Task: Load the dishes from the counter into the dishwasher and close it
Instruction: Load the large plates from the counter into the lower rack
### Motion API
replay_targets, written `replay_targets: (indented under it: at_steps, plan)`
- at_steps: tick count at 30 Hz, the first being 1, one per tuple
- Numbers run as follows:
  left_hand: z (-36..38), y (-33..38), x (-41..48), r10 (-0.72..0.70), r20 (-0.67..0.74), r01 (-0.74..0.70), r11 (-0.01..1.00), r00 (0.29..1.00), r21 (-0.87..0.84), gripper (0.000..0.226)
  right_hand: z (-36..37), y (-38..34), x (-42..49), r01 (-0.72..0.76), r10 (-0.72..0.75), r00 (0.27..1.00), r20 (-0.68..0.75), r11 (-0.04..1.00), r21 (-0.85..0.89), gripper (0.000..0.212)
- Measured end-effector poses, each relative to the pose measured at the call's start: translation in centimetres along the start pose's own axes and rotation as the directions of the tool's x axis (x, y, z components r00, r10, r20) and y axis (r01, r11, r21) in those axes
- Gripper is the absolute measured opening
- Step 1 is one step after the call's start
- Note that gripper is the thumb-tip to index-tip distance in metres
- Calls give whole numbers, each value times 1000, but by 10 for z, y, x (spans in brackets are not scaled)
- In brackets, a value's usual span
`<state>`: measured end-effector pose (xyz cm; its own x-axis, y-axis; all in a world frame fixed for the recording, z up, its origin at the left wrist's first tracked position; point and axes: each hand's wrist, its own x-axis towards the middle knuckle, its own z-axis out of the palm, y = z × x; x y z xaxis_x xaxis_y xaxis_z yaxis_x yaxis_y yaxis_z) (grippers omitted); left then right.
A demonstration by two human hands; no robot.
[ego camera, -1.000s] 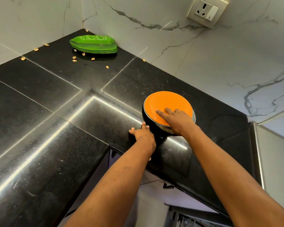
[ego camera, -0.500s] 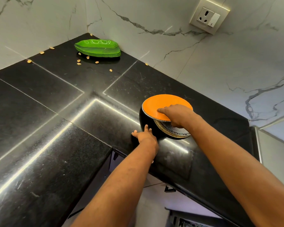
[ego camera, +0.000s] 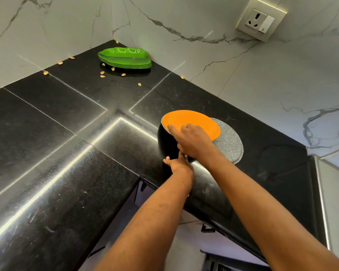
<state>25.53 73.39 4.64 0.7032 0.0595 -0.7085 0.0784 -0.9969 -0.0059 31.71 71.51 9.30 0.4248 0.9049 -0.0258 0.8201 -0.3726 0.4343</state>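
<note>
A stack of dishes stands near the front edge of the black counter (ego camera: 67, 145). An orange plate (ego camera: 192, 122) lies on top, over a grey speckled plate (ego camera: 228, 142) that sticks out to the right, and both sit over a black bowl (ego camera: 165, 140). My right hand (ego camera: 194, 142) holds the near edge of the orange plate, fingers on top and thumb tucked below. My left hand (ego camera: 177, 163) touches the bowl's near side with straight fingers. A stack of green leaf-shaped plates (ego camera: 125, 57) sits in the far corner.
Small pale seeds (ego camera: 102, 74) are scattered around the green plates. A wall socket (ego camera: 260, 21) is set in the marble wall at upper right. Below the counter's edge at the bottom right, a dark part of the dishwasher (ego camera: 221, 265) shows.
The orange plate has shifted left across the grey plate, which now shows at the right. The stack lies flatter than half a second ago. My left hand stays at the bowl.
</note>
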Motion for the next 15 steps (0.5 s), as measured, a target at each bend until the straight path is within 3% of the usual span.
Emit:
replay_targets:
  at_steps: [5,8,12,15]
  plan:
    - [1,1,7,-16,27,17,998,1000,-52,73,7,-2,-1,-47,54,992,-115,997,60,53]
    - [-2,0,1,9,34,-7,998,999,-64,73,6,8,1,-216,249,943,-220,963,163,49]
    - [-4,-1,-7,16,46,-12,997,999,-80,88,-1,30,-5,-353,503,798,-333,837,417,48]
    - [-3,-1,2,37,44,-33,995,998,-89,72,-5,45,-14,-426,713,602,-359,667,611,47]
